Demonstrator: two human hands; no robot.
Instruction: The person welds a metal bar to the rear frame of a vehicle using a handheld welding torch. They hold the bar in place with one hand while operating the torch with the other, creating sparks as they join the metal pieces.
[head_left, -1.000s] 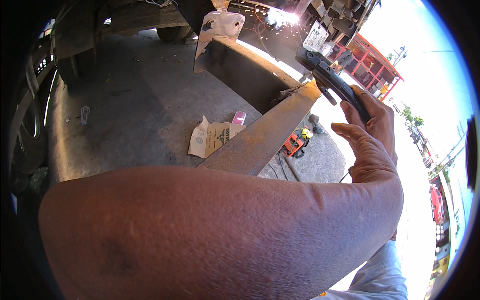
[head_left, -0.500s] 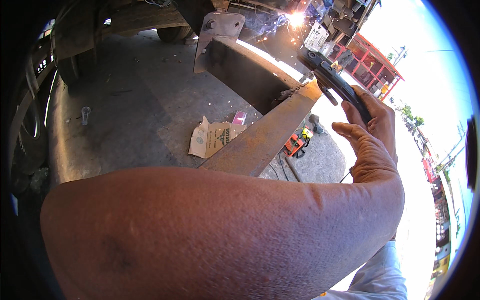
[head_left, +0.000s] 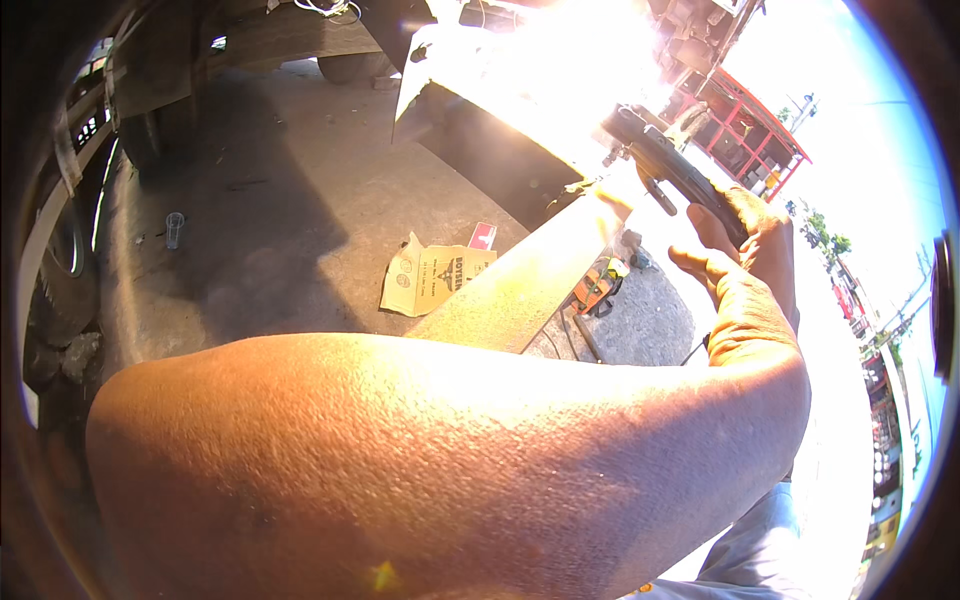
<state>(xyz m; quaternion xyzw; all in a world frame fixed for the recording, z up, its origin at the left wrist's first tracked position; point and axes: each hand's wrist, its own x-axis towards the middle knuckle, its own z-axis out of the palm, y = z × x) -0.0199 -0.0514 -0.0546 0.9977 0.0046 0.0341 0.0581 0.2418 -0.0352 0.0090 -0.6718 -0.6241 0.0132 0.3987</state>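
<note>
My left forearm (head_left: pixel 400 450) cuts across the lower view, hiding the near end of a rusty steel beam (head_left: pixel 520 285). Beyond it on the floor (head_left: pixel 270 280) lie flattened cardboard (head_left: pixel 430 282), a red card (head_left: pixel 482 236), an orange tool (head_left: pixel 597 286) and, further left, a clear cup (head_left: pixel 174 232). My right hand (head_left: pixel 768 230) is clamped on the black holder (head_left: pixel 675 165), whose head sits just above the beam's far end. My left hand (head_left: pixel 742 305) is bent up close against the right; whether it grips, I cannot tell. Half a second ago the light was a small sparking point; now white glare (head_left: pixel 590 60) swallows the metal there and gilds my forearm. Dark lettering and an emblem mark the cardboard.
</note>
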